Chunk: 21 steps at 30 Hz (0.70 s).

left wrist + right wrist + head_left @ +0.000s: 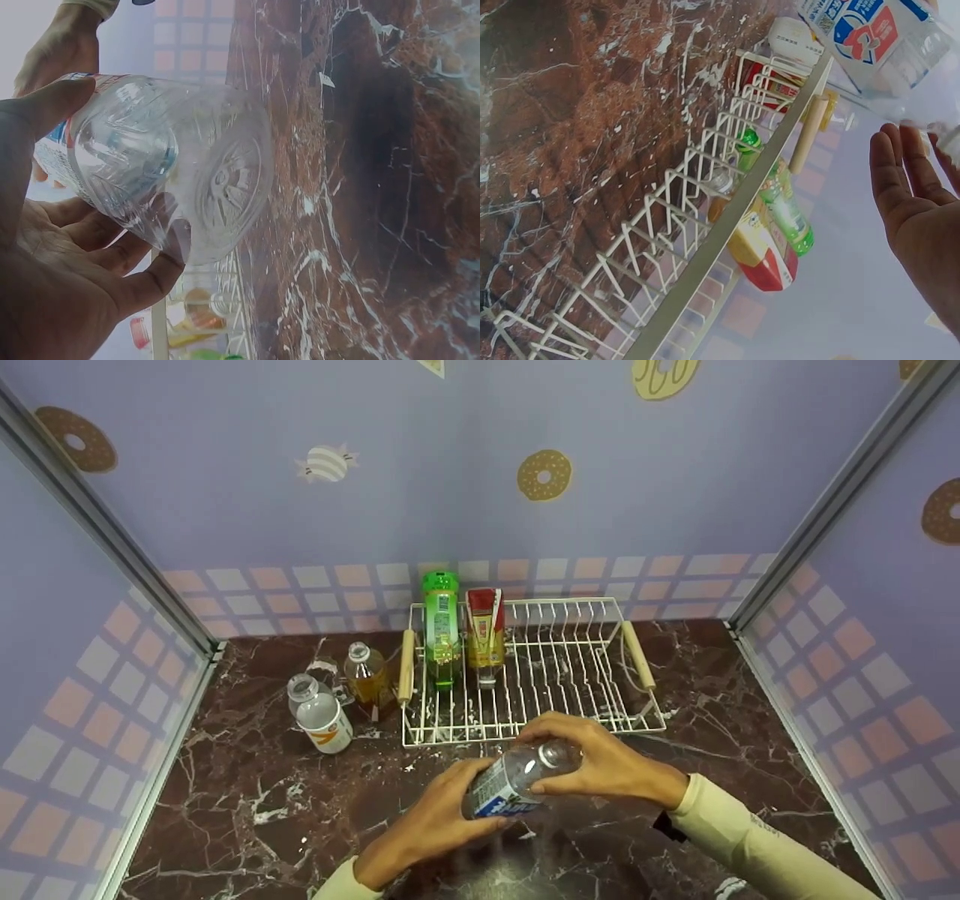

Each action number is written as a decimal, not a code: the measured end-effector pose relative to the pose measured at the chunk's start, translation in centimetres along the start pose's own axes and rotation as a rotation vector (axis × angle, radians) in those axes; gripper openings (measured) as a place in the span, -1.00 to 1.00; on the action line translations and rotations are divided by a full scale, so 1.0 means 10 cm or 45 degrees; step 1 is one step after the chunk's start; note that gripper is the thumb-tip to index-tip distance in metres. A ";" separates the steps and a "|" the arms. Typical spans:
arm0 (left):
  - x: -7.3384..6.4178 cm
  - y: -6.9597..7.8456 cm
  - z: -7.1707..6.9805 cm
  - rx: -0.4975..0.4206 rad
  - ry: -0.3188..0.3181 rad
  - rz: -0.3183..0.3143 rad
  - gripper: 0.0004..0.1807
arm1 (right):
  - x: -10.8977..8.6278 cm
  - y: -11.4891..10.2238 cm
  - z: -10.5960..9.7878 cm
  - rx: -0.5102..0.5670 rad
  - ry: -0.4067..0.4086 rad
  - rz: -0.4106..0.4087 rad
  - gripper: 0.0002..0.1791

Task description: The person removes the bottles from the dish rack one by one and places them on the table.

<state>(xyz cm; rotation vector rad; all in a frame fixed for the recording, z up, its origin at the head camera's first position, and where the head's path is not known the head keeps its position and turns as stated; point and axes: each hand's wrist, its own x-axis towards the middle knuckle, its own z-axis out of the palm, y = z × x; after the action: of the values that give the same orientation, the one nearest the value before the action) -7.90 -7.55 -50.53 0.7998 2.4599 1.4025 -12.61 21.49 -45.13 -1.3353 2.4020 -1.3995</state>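
Above the counter point(247, 817), before the rack's edge point(442, 742), both hands point(439, 814) point(604, 761) hold a bottle point(517, 776).

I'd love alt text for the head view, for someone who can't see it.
A person's left hand and right hand hold a clear bottle, tilted, above a dark marbled counter. Beyond, a green bottle and a red-and-yellow bottle sit in a wire rack; to its left stand a white-labelled bottle and an amber bottle.

The left sleeve point(346, 883) and right sleeve point(739, 836) are pale cream. Small dark marking point(765, 826) lines the right one; a black piece point(668, 826) shows beside its cuff.
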 end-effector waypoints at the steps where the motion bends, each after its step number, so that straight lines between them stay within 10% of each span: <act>1: -0.02 -0.02 -0.01 0.003 0.021 0.002 -0.12 | -0.01 0.01 0.00 -0.007 0.006 0.004 -0.35; 21: -0.41 -0.24 -0.30 -0.027 0.300 -0.122 -0.11 | -0.07 0.11 -0.07 -0.096 0.040 0.158 -0.34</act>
<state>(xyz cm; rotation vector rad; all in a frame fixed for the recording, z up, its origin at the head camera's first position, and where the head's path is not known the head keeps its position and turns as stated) -6.60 -12.96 -51.28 0.5308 2.6098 1.5639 -13.22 22.67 -45.75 -1.1642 2.5329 -1.3218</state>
